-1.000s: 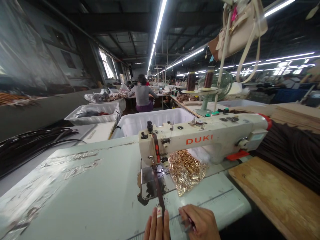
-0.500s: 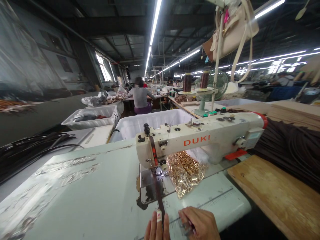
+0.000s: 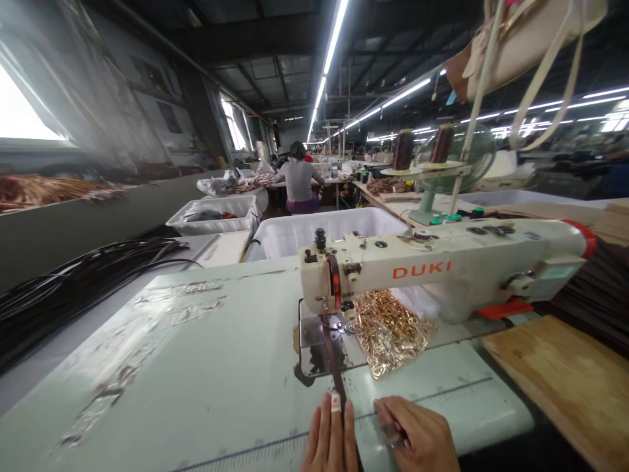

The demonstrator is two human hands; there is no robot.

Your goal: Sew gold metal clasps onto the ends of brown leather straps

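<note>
We lay our left hand (image 3: 328, 439) flat on the counter (image 3: 196, 367), its fingers (image 3: 335, 410) pressed straight along the dark strap (image 3: 337, 367), so the strap lies flat and lined up with the needle of the sewing machine (image 3: 442, 269). One fingertip wears a pale band of tape. Our right hand (image 3: 417, 436) rests just beside it on the counter, fingers curled around a small tool we cannot make out; whether they pinch the strap too, we cannot tell. The strap lies on the steel plate under the machine's head, its long axis running from our hands straight away from us toward the presser foot, far end under the needle. A heap of gold chain (image 3: 388, 328) sits on the counter just right of the plate, near the strap but not touching it.
</note>
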